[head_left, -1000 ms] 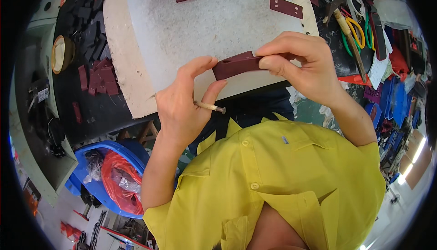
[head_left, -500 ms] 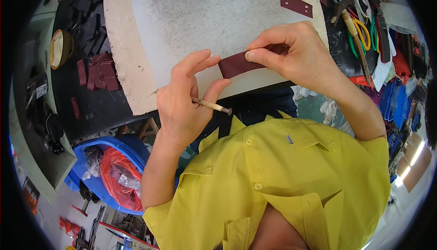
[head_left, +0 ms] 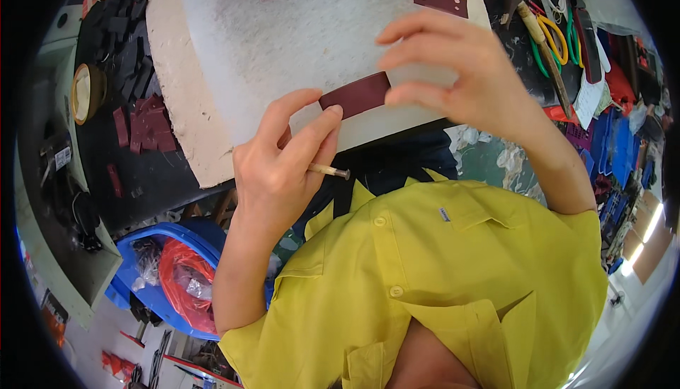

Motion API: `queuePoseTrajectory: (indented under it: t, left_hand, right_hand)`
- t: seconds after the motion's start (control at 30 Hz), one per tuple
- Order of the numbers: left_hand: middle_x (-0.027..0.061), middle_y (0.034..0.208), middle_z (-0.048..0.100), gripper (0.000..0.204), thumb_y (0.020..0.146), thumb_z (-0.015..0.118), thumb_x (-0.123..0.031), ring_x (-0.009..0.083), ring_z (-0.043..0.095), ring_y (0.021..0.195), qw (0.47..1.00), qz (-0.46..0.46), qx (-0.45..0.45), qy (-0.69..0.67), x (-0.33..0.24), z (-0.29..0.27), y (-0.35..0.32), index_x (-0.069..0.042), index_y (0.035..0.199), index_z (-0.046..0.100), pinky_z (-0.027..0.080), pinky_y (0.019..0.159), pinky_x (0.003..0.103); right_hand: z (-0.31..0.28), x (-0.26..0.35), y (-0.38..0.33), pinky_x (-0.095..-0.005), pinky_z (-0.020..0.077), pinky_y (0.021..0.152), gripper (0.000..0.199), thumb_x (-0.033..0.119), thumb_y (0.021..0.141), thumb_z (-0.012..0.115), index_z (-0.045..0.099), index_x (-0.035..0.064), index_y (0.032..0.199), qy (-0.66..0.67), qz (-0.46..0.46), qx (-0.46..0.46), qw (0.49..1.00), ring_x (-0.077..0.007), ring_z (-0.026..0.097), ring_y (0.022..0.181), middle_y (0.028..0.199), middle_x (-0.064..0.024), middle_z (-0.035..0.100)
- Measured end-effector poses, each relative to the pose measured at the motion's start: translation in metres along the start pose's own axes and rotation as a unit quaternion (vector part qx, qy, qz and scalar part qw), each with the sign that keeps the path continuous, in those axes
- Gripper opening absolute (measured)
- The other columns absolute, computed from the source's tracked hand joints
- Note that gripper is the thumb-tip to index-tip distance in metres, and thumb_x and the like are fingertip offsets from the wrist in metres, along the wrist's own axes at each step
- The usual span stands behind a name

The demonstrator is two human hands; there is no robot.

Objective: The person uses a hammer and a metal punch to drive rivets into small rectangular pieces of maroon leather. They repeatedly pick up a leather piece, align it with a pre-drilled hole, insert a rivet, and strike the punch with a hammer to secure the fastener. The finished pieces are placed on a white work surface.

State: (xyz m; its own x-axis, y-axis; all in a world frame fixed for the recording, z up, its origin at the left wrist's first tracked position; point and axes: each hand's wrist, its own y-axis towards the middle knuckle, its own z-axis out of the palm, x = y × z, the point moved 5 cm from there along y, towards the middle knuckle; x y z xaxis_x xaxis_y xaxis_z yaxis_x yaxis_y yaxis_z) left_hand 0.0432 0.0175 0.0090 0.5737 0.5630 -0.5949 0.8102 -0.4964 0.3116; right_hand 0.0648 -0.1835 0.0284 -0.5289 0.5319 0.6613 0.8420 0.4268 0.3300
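One maroon strip is over the board, near its six o'clock edge; the left hand pinches the strip's nine o'clock end, a slim stick jutting from its grasp; at three o'clock, the blurred right hand spreads loosely, thumb contact unclear.

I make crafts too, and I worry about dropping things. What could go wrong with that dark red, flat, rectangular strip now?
The dark red, flat, rectangular strip might slip, because the left hand appears to touch only its left end. The slim, pale, dark-tipped rod tucked in that same hand could drop or scrape something. The right hand, fingers spread and blurred by the strip's other end, might nudge it crooked.
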Motion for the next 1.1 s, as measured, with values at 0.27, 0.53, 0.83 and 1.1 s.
queuePoseTrajectory:
  t: [0.27,0.53,0.83,1.1]
  left_hand:
    - [0.0068,0.104,0.067,0.025,0.074,0.081,-0.004,0.0122,0.049,0.046,0.999,0.021,-0.032,0.001,0.002,0.002,-0.005,-0.01,0.098,0.074,0.04,0.042,0.026]
    - [0.0064,0.102,0.068,0.024,0.075,0.081,-0.005,0.0118,0.05,0.047,0.999,0.017,-0.036,-0.017,0.005,0.003,-0.003,-0.01,0.097,0.075,0.043,0.043,0.027]
    - [0.0106,0.106,0.069,0.023,0.075,0.08,0.001,0.011,0.053,0.049,1.0,0.006,-0.015,0.003,0.0,0.003,-0.003,-0.006,0.096,0.075,0.044,0.047,0.025]
    - [0.0072,0.105,0.069,0.021,0.074,0.081,-0.004,0.0111,0.05,0.048,1.0,0.005,-0.031,-0.002,-0.001,0.001,-0.002,-0.009,0.094,0.075,0.042,0.044,0.025]
  right_hand:
    - [0.014,0.002,-0.014,-0.0403,0.0514,0.075,0.035,0.003,0.074,0.077,0.059,0.0057,0.104,-0.01,0.003,0.053,0.999,-0.0316,0.061,0.088,0.092,-0.0099,0.062]
    - [0.018,0.007,-0.019,-0.0397,0.0515,0.075,0.033,0.005,0.075,0.077,0.058,0.0037,0.101,-0.028,-0.034,0.012,0.999,-0.0306,0.059,0.09,0.093,-0.0092,0.061]
    - [-0.034,-0.023,-0.016,-0.0358,0.0539,0.074,0.017,0.017,0.084,0.075,0.07,0.0062,0.096,-0.175,0.014,-0.147,0.973,-0.0278,0.066,0.085,0.098,-0.0094,0.071]
    - [-0.046,-0.06,-0.023,-0.0232,0.0499,0.067,0.019,0.015,0.086,0.075,0.075,0.0012,0.099,0.046,0.219,-0.142,0.964,-0.0096,0.064,0.076,0.085,-0.0021,0.071]
